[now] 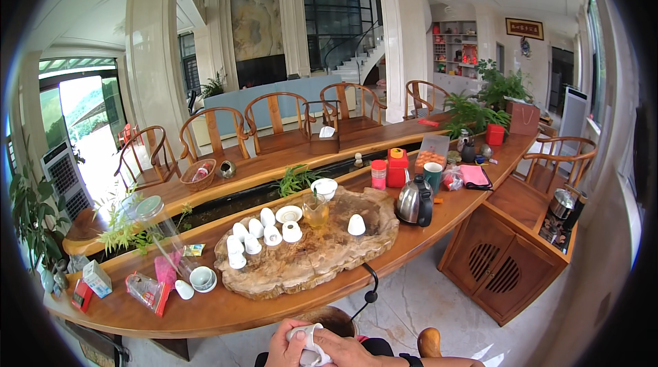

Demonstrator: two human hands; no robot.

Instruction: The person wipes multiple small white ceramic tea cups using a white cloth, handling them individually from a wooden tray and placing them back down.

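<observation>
Near the lower edge, just off the table's front, my left hand [282, 346] and my right hand [345, 351] are closed around a small white cup [308, 333]. Its lower part is partly covered by my fingers. Beyond my hands, a rough wooden tea tray [308, 271] lies on the table. Several white cups [272, 235] stand grouped on its left half, with a white strainer [288, 214] beside them. A glass pitcher [315, 213] holds amber tea. Apart from the group, another white cup [356, 225] sits upside down at the right.
A steel kettle [414, 201] stands right of the tray, near a red container [397, 167] and a green mug [432, 176]. At left are a tall glass cylinder [161, 230], a bowl [203, 278] and packets [147, 290]. A round bin [329, 319] stands below the table edge.
</observation>
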